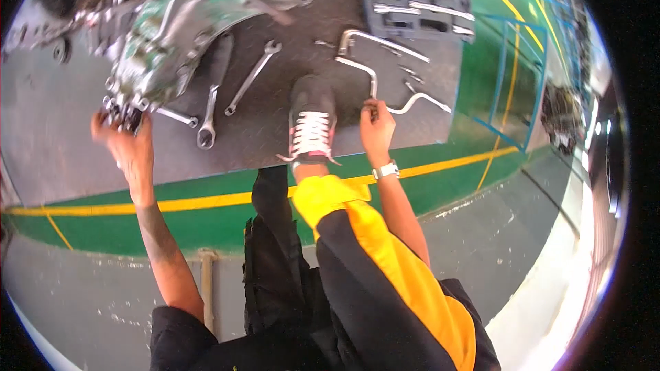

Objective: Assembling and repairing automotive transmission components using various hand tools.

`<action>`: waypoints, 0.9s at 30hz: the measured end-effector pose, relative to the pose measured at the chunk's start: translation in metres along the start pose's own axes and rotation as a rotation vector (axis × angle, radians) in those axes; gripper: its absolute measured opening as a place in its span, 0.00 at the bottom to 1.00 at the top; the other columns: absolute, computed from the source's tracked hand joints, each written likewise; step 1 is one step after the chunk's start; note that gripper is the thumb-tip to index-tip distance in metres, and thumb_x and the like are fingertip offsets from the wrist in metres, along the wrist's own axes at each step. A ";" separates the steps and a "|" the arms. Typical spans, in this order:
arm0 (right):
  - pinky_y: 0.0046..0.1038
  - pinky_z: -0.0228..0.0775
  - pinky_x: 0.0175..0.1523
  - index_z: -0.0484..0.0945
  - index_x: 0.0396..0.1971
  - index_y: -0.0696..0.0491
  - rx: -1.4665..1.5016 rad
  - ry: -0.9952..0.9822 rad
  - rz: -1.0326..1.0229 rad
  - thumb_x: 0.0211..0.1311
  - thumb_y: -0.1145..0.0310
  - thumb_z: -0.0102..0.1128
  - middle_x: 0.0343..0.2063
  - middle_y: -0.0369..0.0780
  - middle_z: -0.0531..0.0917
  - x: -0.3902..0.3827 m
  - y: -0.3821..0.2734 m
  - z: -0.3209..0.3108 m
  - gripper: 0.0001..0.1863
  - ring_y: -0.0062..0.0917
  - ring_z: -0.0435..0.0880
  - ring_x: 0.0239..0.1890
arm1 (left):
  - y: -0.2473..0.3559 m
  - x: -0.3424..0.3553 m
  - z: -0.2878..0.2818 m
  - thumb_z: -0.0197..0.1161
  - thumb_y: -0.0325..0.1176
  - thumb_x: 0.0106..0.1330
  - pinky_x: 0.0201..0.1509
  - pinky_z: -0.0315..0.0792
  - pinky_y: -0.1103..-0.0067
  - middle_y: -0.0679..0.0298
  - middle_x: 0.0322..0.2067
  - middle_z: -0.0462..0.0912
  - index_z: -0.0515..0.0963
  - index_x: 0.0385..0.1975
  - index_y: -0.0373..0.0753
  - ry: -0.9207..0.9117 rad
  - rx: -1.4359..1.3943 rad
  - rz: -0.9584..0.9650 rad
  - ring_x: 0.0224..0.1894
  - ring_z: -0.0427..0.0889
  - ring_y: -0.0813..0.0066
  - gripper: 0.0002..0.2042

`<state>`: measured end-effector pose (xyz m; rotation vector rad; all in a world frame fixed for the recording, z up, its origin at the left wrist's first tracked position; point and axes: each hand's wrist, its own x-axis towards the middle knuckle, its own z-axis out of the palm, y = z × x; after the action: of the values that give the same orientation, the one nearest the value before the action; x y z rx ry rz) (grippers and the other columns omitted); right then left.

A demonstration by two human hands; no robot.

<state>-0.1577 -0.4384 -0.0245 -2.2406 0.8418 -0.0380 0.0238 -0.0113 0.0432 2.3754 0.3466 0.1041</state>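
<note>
A greenish metal housing (175,27) lies on the dark metal platform (69,151). My left hand (130,141) has curled fingers at a cluster of small metal parts (125,113) at its lower end; exactly what they grip is unclear. Spanners (251,75) and a large ratchet-like tool (210,117) lie nearby. My right hand (377,130) is closed on the near end of a bent metal bar (361,65). Another bent bar (385,45) and a curved one (419,99) lie beside it. My shoe (309,130) rests on the platform between my hands.
An open dark tool case (412,14) of sockets lies at the back. Blue metal frames (515,27) stand at the right beside dark machinery (560,117). A green floor (474,62) with yellow lines borders the platform, and grey floor (495,254) lies nearer.
</note>
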 end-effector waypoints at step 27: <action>0.39 0.76 0.42 0.80 0.39 0.60 -0.101 -0.068 -0.139 0.56 0.74 0.69 0.34 0.50 0.85 0.110 -0.053 0.012 0.12 0.43 0.86 0.36 | 0.073 -0.016 -0.002 0.71 0.27 0.58 0.60 0.71 0.67 0.49 0.54 0.75 0.69 0.58 0.31 0.160 0.087 0.382 0.55 0.76 0.54 0.28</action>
<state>-0.0385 -0.4670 -0.0225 -2.3783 0.6639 0.0163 0.0245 -0.0656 0.0943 2.5000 -0.0337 0.4667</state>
